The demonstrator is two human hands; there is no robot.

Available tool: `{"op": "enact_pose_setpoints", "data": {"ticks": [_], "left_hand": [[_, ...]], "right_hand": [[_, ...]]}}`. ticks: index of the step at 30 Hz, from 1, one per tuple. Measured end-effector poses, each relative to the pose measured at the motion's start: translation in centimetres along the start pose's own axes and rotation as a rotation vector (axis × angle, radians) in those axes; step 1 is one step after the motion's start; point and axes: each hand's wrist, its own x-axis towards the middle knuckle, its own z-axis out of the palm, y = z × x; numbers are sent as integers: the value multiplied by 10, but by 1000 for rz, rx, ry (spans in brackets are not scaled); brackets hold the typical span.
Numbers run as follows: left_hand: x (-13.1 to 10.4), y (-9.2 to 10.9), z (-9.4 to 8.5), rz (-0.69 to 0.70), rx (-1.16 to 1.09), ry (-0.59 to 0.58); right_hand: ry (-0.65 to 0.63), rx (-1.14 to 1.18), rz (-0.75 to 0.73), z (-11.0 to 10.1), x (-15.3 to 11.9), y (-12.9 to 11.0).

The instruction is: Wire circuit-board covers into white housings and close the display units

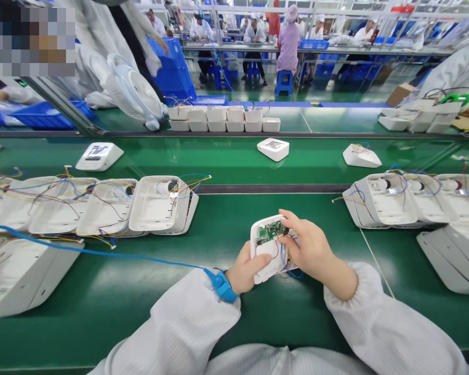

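A white plastic housing [264, 265] is held tilted above the green work surface [140, 297], its inner side facing me. A green circuit board [268, 232] sits in its upper part, and thin coloured wires hang at its right side. My left hand [247, 268] grips the housing's lower left edge, thumb across the inside. A blue strap [223, 286] with a cord is round that wrist. My right hand [307, 242] has its fingers closed on the housing's upper right edge, by the board's right end; the thumb tip is near the wires.
Open white housings with wires stand in rows at left [156, 208] and right [391, 203]. Further back, single white units [275, 149] lie on a green strip. A fan [136, 88] and stacked white parts [224, 125] stand beyond. People sit at a far bench.
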Motion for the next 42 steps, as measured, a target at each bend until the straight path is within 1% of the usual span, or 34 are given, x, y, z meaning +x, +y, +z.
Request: {"op": "enact_pose_setpoints", "data": {"ticks": [2, 4, 6, 8, 9, 10, 11, 12, 13, 14, 15, 17, 19, 21, 23, 25, 26, 27, 28, 29, 30, 32, 34, 37, 39, 42], "left_hand": [[1, 3, -2, -12, 18, -22], [3, 8, -6, -7, 72, -64], [5, 14, -12, 17, 169, -140], [8, 20, -19, 94, 298, -187], [10, 23, -23, 158, 377, -175], [12, 26, -26, 237, 466, -133], [13, 28, -28, 319, 559, -67], [14, 30, -30, 384, 648, 7], [15, 30, -31, 420, 729, 65], [16, 30, -31, 425, 808, 92], [16, 29, -30, 407, 884, 92], [16, 25, -27, 328, 1032, 29], [16, 20, -21, 259, 1169, -18], [15, 16, -16, 255, 1237, -13], [15, 13, -13, 318, 1241, 12], [13, 11, -15, 405, 1176, 18], [13, 9, -16, 441, 1109, 8], [12, 6, -19, 469, 1017, -10], [11, 4, -21, 489, 909, -33], [10, 1, -24, 494, 801, -59], [9, -3, -25, 484, 706, -82], [8, -9, -27, 438, 592, -119], [7, -14, -25, 395, 562, -147], [6, -18, -21, 380, 556, -159], [6, -19, -19, 383, 530, -145], [6, -18, -19, 387, 488, -109]], "right_hand": [[5, 98, 89, -2, 2, -1], [-6, 250, 244, -7, 5, -2], [-98, 381, 378, -13, 8, -2], [-175, 456, 441, -19, 11, -2], [-173, 485, 443, -22, 12, -1], [-134, 508, 421, -24, 13, 0], [-71, 510, 372, -25, 14, 0], [-14, 485, 288, -25, 15, 0], [15, 428, 178, -25, 15, -1], [8, 342, 60, -24, 15, -1], [-27, 249, -51, -23, 15, -3], [-143, 118, -209, -19, 14, -6], [-237, 92, -280, -16, 13, -7], [-256, 97, -266, -16, 13, -1], [-216, 126, -147, -16, 13, 11], [-175, 232, 58, -18, 12, 26], [-192, 291, 161, -18, 11, 33], [-242, 325, 237, -19, 11, 38], [-318, 322, 274, -19, 10, 40], [-406, 283, 265, -19, 10, 41], [-489, 214, 221, -20, 10, 38], [-594, 35, 112, -20, 11, 29], [-633, -135, 76, -19, 12, 17], [-667, -305, 102, -15, 14, 4], [-677, -342, 108, -10, 14, 1], [-648, -293, 117, -5, 12, 4]]}}
